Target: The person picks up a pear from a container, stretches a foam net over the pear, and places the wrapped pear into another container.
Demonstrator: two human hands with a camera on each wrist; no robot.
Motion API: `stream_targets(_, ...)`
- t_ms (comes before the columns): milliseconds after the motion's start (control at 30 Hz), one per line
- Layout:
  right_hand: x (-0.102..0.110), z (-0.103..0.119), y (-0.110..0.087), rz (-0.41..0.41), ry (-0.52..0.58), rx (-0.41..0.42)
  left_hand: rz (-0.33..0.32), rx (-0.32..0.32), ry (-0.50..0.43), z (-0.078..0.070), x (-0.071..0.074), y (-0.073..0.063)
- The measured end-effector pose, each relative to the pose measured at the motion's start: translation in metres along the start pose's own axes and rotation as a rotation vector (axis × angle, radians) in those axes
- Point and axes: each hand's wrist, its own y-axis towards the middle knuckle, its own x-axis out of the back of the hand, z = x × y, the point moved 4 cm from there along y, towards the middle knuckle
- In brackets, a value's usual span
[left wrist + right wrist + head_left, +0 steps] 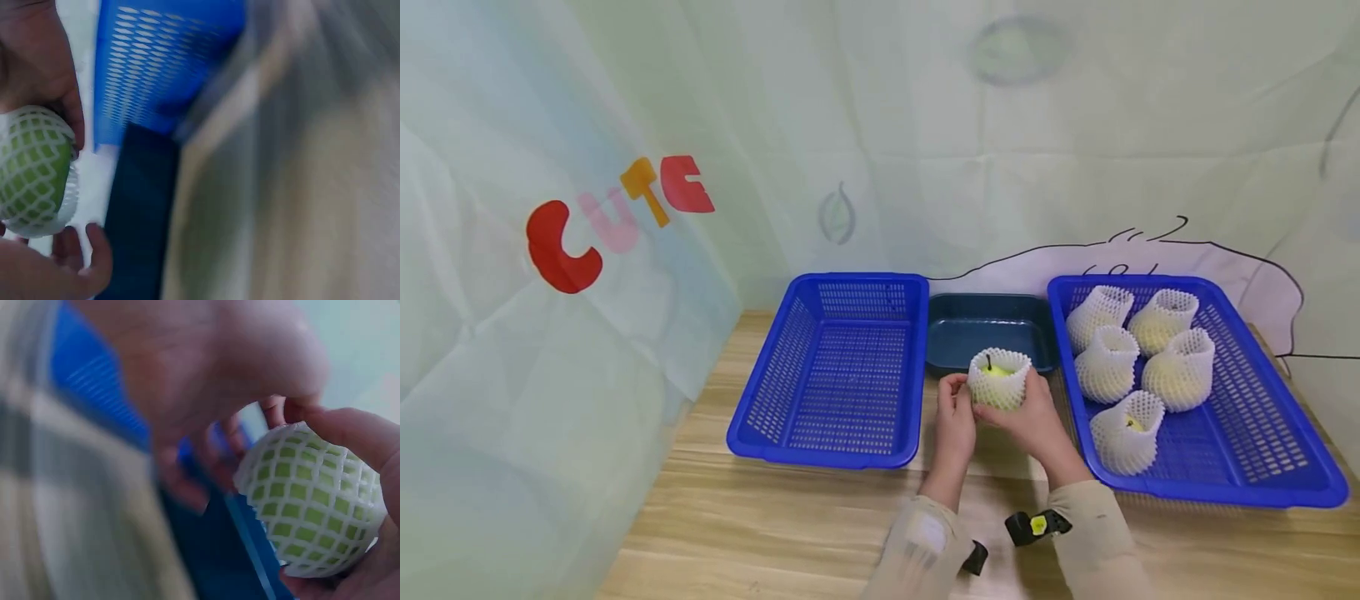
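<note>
A yellow-green pear point(997, 370) with a dark stem sits in a white foam net sleeve point(1007, 392), stem up, just in front of the dark teal tray point(992, 333). The right hand point(1036, 421) grips the sleeved pear from the right, thumb across its front. At the pear's left side, the left hand point(955, 425) pinches the net with curled fingers and thumb. Close up in the right wrist view, green skin shows through the mesh of the net point(312, 500). How firmly each fingertip presses is hidden.
To the right, a blue basket point(1277, 496) holds several net-sleeved fruits point(1180, 371). Another blue basket point(827, 457) stands left of the tray, on the wooden table point(790, 525). A printed cloth point(887, 125) hangs behind and on the left.
</note>
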Motion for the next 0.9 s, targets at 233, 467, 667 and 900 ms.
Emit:
stream_targets(233,0.030,0.025,-0.003,0.103,0.040,0.117,0.104,0.128,-0.277,-0.023,-0.012,-0.006)
stream_targets(467,0.059,0.057,-0.009,0.187,0.013,0.206,0.121,0.121,-0.615,-0.055,-0.023,-0.016)
stream_targets(667,0.083,0.066,-0.012,0.215,-0.028,0.125,0.194,0.147,-0.726,-0.070,-0.035,-0.024)
stream_targets(900,0.131,0.051,-0.012,0.151,-0.035,0.069,0.278,0.036,-0.489,-0.089,-0.018,-0.023)
